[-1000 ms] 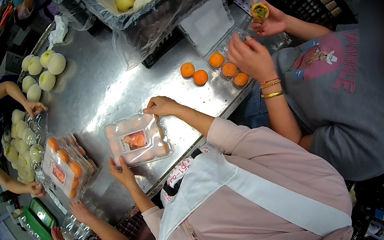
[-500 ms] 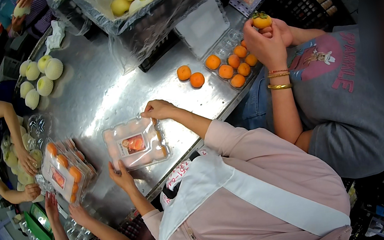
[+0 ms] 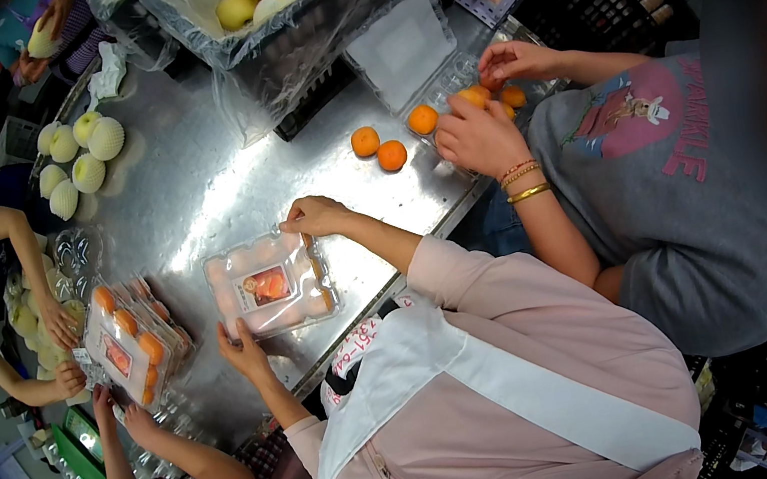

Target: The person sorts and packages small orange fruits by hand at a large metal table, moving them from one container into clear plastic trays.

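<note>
In front of me on the metal table lies a clear plastic fruit box [image 3: 250, 257] with a picture label on its lid. Round orange fruit shows through its side, and the rest looks pale behind the glare. The fingers of my left hand [image 3: 245, 352] are closed on the box's near left edge, thumb over the lid. At its far right corner, my right hand [image 3: 317, 216] pinches the lid rim. To the left stands a stack of similar filled boxes [image 3: 123, 349], reached by co-workers' hands. Beyond my right hand, two loose persimmons [image 3: 392, 156] sit on the table.
A co-worker at my right has both hands over an open tray of persimmons [image 3: 422, 119]. A plastic-lined crate [image 3: 273, 65] of net-wrapped pale fruit stands at the far side. Several netted fruits [image 3: 88, 172] lie at far left. The table's near edge [image 3: 447, 224] runs diagonally before me.
The co-worker at right has lowered a raised persimmon to the tray, both hands now over it. Hands at lower left have shifted beside the stack. My hands and box stay put.
</note>
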The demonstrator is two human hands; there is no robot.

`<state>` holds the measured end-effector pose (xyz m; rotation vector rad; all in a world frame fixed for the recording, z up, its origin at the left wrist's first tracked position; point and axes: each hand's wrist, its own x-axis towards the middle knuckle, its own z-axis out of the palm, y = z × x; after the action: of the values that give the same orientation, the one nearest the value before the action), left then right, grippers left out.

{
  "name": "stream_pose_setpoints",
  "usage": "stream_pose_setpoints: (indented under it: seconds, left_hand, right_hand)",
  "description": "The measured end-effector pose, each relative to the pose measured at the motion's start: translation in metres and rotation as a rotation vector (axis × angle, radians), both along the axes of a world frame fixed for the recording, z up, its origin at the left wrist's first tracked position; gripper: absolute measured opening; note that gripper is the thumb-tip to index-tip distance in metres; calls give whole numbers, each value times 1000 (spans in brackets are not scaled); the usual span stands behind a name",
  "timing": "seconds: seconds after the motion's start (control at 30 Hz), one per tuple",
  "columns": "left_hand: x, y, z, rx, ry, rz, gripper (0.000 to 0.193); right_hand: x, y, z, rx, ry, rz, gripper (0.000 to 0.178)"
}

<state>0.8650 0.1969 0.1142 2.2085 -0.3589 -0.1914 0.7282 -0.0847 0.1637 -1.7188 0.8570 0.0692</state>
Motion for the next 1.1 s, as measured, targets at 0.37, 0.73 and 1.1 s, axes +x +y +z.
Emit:
stream_pose_setpoints:
  seconds: [0.37, 0.73, 1.1]
  left_hand:
    - [-7, -8, 15, -16, 91, 19, 55]
    - [-8, -7, 17, 3, 79, 28, 56]
    - [-14, -8, 24, -4, 47, 59, 55]
  right_hand:
    - [-2, -2, 3, 35, 20, 11, 44]
    - [-1, 0, 4, 26, 15, -4, 42]
    - [2, 2, 7, 30, 35, 3, 41]
